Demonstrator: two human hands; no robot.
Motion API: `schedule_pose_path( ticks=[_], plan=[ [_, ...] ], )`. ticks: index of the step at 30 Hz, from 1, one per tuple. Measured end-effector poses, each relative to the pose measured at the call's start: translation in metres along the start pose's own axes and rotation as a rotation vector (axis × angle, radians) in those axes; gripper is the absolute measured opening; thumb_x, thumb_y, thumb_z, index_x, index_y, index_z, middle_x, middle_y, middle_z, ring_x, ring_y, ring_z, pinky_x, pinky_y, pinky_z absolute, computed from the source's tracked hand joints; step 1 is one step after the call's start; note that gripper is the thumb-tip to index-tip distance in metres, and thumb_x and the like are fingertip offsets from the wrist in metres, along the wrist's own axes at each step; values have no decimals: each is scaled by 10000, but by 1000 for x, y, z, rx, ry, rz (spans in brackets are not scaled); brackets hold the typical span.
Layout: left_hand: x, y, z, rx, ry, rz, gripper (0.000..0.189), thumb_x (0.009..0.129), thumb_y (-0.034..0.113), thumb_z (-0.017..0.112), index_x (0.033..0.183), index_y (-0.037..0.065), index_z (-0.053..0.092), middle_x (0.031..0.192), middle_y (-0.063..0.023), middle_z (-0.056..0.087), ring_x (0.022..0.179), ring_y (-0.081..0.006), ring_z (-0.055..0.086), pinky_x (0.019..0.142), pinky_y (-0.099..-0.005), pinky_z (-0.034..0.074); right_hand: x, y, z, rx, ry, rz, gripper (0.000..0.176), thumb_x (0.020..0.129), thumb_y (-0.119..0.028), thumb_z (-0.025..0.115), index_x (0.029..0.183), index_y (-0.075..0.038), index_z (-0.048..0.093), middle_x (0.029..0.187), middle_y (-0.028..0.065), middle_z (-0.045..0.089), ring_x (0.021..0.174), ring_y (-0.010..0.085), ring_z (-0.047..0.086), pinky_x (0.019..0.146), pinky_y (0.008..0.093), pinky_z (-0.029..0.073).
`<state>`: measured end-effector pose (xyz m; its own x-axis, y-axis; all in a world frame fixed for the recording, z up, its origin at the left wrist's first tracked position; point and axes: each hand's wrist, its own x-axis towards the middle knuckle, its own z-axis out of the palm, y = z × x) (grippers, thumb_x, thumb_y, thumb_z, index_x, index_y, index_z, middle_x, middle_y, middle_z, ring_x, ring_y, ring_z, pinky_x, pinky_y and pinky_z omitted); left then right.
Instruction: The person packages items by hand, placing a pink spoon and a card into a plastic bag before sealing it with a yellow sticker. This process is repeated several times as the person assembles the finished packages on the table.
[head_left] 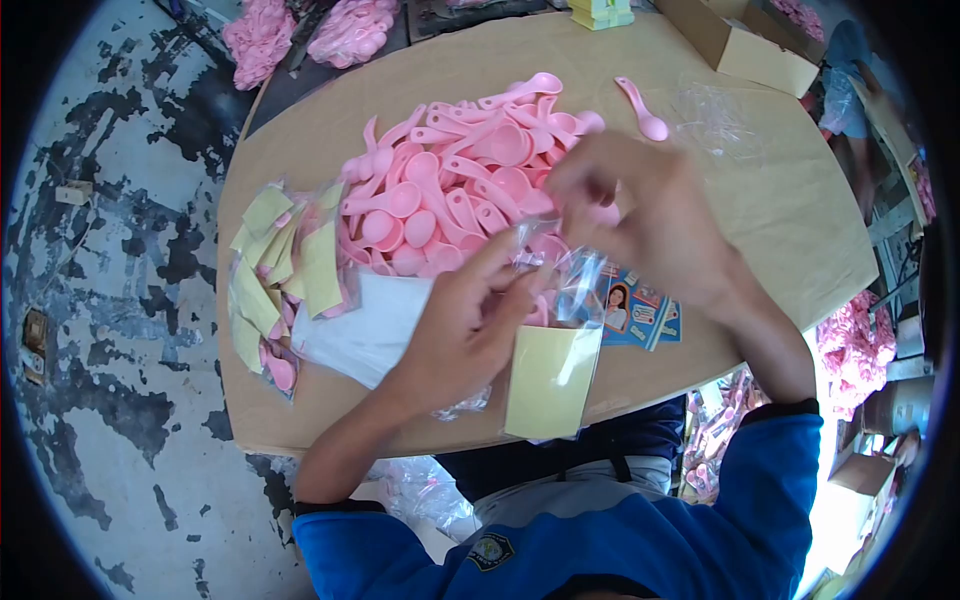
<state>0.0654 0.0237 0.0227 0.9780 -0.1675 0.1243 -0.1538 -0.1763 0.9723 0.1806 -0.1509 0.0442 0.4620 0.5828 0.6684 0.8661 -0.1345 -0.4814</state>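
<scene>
My left hand [462,330] pinches the upper part of a clear plastic bag [583,285] over the table's near edge. Inside the bag, a pale yellow card [550,378] shows, with some pink above it. Close to the bag's top is my right hand [655,215], smeared by motion, so its grip does not show clearly. Beyond both hands lies a big heap of pink spoons [470,170]. Printed blue cards [640,318] rest just right of the bag. A whitish stack of plastic bags [362,318] lies under and left of my left hand.
Filled bags with yellow cards and pink spoons [283,265] lie at the table's left edge. One loose spoon [642,110] and crumpled clear plastic [715,118] are farther back. A cardboard box [745,52] and a yellow card stack [602,14] stand along the far edge.
</scene>
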Motion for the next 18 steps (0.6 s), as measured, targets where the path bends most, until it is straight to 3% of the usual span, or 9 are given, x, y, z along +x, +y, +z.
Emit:
schedule_pose_path(
  ticks=[1, 3, 5, 7, 9, 13, 14, 16, 18],
  plan=[
    [-1, 5, -2, -146, 9, -6, 371, 998, 77, 445, 1356, -1, 392, 1087, -141, 661, 932, -111, 607, 745, -231, 494, 5, -4, -13, 152, 81, 164, 84, 821, -116, 616, 827, -33, 606, 705, 29, 554, 651, 147, 561, 602, 305, 456],
    [1, 10, -9, -433, 13, -7, 330, 999, 89, 444, 1322, 26, 418, 1107, -189, 651, 1005, -179, 633, 793, -291, 539, 15, 21, -66, 548, 190, 275, 98, 843, -119, 580, 810, -27, 579, 724, 4, 548, 629, 106, 546, 587, 263, 435],
    [6, 9, -14, -530, 139, -19, 278, 1005, 121, 446, 1268, 33, 437, 1130, -210, 639, 995, -213, 648, 796, -335, 565, 19, 51, -122, 733, 44, 281, 171, 861, -166, 459, 904, -43, 569, 732, 19, 538, 611, 93, 533, 580, 259, 424],
    [9, 6, -16, -579, 208, -47, 227, 1008, 144, 449, 1208, 37, 455, 1145, -218, 632, 978, -232, 660, 789, -357, 582, 3, 108, -153, 777, -172, 425, 130, 844, -93, 547, 915, -11, 619, 771, 29, 586, 716, 123, 596, 657, 247, 467],
    [10, 5, -17, -562, 228, -77, 179, 1008, 158, 453, 1140, 38, 473, 1152, -213, 629, 953, -238, 671, 773, -356, 591, -13, 145, -136, -422, -214, 425, 165, 848, -69, 534, 977, -15, 621, 852, 35, 620, 796, 132, 617, 714, 251, 482],
    [11, -1, -14, -531, 252, -133, 201, 976, 175, 541, 1116, 42, 486, 1093, -148, 647, 886, -192, 677, 683, -312, 597, 13, 90, -116, 111, 246, 336, 208, 860, -58, 524, 1041, -21, 618, 967, 12, 627, 853, 118, 592, 758, 271, 481],
    [12, -7, -19, -538, 239, -121, 217, 961, 167, 572, 1120, 40, 497, 994, -83, 646, 837, -153, 664, 689, -297, 590, 16, 82, -110, 194, 178, 282, 228, 870, -72, 515, 1067, -22, 617, 953, 5, 630, 852, 104, 580, 765, 250, 474],
    [11, -7, -18, -538, 256, -147, 217, 961, 164, 572, 1124, 34, 512, 965, -61, 633, 840, -138, 652, 706, -291, 584, 11, 44, -62, 484, -58, 216, 229, 869, -70, 529, 1074, -22, 621, 928, 15, 638, 803, 85, 583, 709, 226, 473],
    [12, -5, -16, -543, 271, -136, 220, 962, 163, 572, 1129, 26, 526, 973, -57, 627, 864, -133, 645, 719, -285, 578, 1, 8, -21, 314, -447, 210, 237, 872, -102, 611, 1094, -21, 618, 912, 27, 651, 756, 93, 589, 637, 236, 465]
  ],
)
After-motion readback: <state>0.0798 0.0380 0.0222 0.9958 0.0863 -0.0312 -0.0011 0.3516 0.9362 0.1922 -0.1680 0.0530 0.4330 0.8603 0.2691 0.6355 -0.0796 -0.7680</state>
